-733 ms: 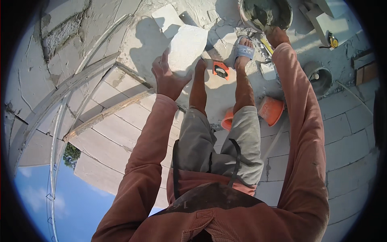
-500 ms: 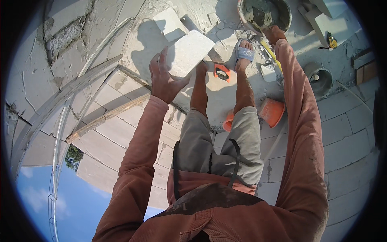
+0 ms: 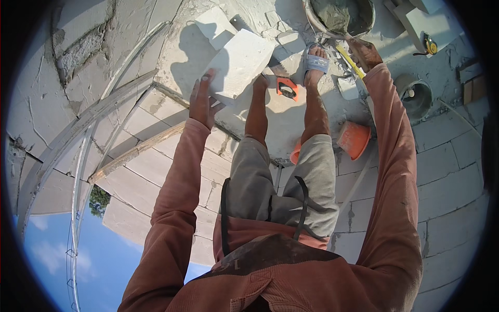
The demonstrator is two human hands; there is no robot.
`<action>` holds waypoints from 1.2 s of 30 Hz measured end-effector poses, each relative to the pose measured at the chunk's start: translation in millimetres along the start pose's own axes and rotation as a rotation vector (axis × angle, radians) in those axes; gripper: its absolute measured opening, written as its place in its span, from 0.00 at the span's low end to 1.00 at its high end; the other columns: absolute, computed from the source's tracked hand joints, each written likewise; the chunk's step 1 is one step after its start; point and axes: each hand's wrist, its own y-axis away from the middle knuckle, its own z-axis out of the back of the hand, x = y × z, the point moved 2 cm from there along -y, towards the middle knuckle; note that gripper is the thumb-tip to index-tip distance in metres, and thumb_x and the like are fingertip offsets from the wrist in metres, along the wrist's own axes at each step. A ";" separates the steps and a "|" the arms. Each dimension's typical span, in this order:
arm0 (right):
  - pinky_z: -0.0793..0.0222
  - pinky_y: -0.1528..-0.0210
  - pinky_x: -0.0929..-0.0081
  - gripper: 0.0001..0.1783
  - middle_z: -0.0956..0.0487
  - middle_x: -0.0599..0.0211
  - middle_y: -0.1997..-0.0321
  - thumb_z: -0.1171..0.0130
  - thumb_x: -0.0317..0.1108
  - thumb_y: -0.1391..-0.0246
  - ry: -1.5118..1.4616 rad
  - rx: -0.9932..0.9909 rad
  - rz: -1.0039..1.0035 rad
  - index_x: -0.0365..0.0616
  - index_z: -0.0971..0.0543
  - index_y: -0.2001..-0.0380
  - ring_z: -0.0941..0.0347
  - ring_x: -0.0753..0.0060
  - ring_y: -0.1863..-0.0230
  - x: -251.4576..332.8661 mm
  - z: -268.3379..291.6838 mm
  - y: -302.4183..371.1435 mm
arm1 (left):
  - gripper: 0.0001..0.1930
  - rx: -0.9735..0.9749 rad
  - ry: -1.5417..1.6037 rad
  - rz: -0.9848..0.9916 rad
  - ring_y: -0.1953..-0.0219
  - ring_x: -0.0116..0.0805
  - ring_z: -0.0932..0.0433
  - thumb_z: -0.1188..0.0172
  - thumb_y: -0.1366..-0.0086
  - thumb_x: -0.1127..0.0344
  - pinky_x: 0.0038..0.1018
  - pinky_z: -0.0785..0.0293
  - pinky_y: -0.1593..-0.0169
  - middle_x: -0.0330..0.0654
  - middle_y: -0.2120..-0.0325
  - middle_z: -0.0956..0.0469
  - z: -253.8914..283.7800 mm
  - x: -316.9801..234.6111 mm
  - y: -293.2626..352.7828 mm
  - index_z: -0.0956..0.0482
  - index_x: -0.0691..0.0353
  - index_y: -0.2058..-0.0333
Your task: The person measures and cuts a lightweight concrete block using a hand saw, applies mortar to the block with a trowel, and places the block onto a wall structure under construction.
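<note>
My left hand (image 3: 201,104) holds a pale, light-coloured block (image 3: 245,63) by its near left end, fingers along its side and thumb below. The block is tilted in front of my left foot. My right hand (image 3: 365,53) is closed around the handle of a trowel (image 3: 338,23), whose blade, covered in grey mortar, is at the near side of a round mortar bucket (image 3: 359,26). An orange-handled handsaw (image 3: 287,89) lies between my feet, its blade partly behind the block.
Another pale block (image 3: 213,23) lies beyond the held one. A yellow tape measure (image 3: 430,44) rests by blocks at the far right. A yellow level-like bar (image 3: 351,61), an orange bucket (image 3: 354,139) and a grey bucket (image 3: 416,99) are near my right arm. A wooden strip (image 3: 140,151) runs along the left.
My left hand has shifted slightly left, and the block has moved a little farther away. My right hand has drawn nearer and rightward, bringing the trowel's mortar-covered blade into clearer view.
</note>
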 end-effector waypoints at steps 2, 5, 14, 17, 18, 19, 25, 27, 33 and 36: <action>0.35 0.84 0.78 0.23 0.23 0.70 0.73 0.37 0.50 0.37 -0.296 0.247 -0.129 0.41 0.19 0.51 0.31 0.79 0.83 -9.1 4.1 3.8 | 0.44 -0.001 0.205 0.170 0.32 0.57 0.39 0.38 0.35 0.39 0.53 0.35 0.32 0.52 0.32 0.42 -7.1 -0.6 -0.1 0.43 0.52 0.28; 0.34 0.84 0.81 0.21 0.22 0.70 0.73 0.37 0.46 0.36 -0.702 0.277 -0.236 0.40 0.20 0.50 0.31 0.80 0.84 11.8 -8.4 30.1 | 0.44 0.007 0.491 0.347 0.30 0.59 0.41 0.40 0.35 0.38 0.56 0.38 0.29 0.53 0.31 0.42 -7.1 0.6 4.9 0.44 0.55 0.29; 0.37 0.86 0.82 0.20 0.22 0.69 0.74 0.35 0.47 0.37 -0.803 0.213 -0.237 0.40 0.20 0.54 0.32 0.80 0.85 14.7 13.7 69.6 | 0.37 0.183 0.792 0.364 0.32 0.58 0.38 0.39 0.35 0.41 0.55 0.38 0.29 0.50 0.34 0.37 -43.8 -2.9 1.4 0.35 0.54 0.33; 0.38 0.85 0.82 0.21 0.23 0.70 0.75 0.35 0.47 0.37 -0.809 0.177 -0.185 0.40 0.20 0.54 0.33 0.81 0.86 18.9 20.0 85.6 | 0.35 0.193 0.912 0.457 0.34 0.56 0.36 0.39 0.35 0.42 0.54 0.37 0.29 0.49 0.35 0.35 -62.4 -11.8 5.0 0.33 0.54 0.34; 0.38 0.85 0.82 0.21 0.23 0.70 0.75 0.35 0.47 0.37 -0.810 0.174 -0.182 0.40 0.20 0.54 0.33 0.81 0.86 17.5 21.2 88.0 | 0.34 0.191 0.963 0.493 0.35 0.55 0.36 0.38 0.35 0.43 0.54 0.37 0.29 0.49 0.35 0.35 -69.0 -11.9 4.9 0.32 0.54 0.35; 0.38 0.85 0.82 0.21 0.23 0.70 0.75 0.36 0.48 0.36 -0.783 0.177 -0.189 0.40 0.20 0.55 0.32 0.81 0.86 15.2 21.1 90.4 | 0.34 0.194 0.961 0.492 0.35 0.55 0.36 0.38 0.35 0.43 0.54 0.37 0.29 0.49 0.35 0.35 -74.0 -10.9 2.9 0.32 0.54 0.35; 0.37 0.84 0.82 0.22 0.22 0.70 0.74 0.37 0.50 0.35 -0.743 0.214 -0.190 0.39 0.19 0.56 0.31 0.81 0.85 9.3 20.3 108.5 | 0.35 0.190 0.948 0.459 0.36 0.57 0.36 0.38 0.35 0.41 0.54 0.33 0.32 0.52 0.38 0.35 -95.4 -9.5 3.0 0.31 0.56 0.36; 0.37 0.84 0.82 0.23 0.21 0.70 0.74 0.37 0.51 0.36 -0.752 0.188 -0.154 0.39 0.19 0.57 0.32 0.81 0.85 15.0 21.1 114.9 | 0.37 0.185 1.054 0.574 0.39 0.56 0.34 0.39 0.36 0.39 0.52 0.31 0.34 0.53 0.39 0.35 -102.3 -8.1 5.6 0.31 0.57 0.36; 0.38 0.87 0.85 0.19 0.21 0.69 0.73 0.39 0.48 0.34 -0.752 0.208 -0.154 0.40 0.21 0.58 0.31 0.82 0.85 7.4 18.5 108.5 | 0.42 0.323 1.184 0.698 0.46 0.50 0.32 0.40 0.37 0.34 0.43 0.26 0.42 0.55 0.46 0.35 -84.2 8.6 20.0 0.33 0.63 0.38; 0.37 0.86 0.83 0.21 0.21 0.69 0.73 0.38 0.49 0.35 -0.762 0.204 -0.134 0.39 0.20 0.57 0.31 0.82 0.85 1.6 20.2 105.9 | 0.45 0.527 1.109 0.600 0.50 0.46 0.31 0.42 0.38 0.31 0.40 0.26 0.44 0.53 0.50 0.37 -72.8 27.1 27.7 0.35 0.65 0.36</action>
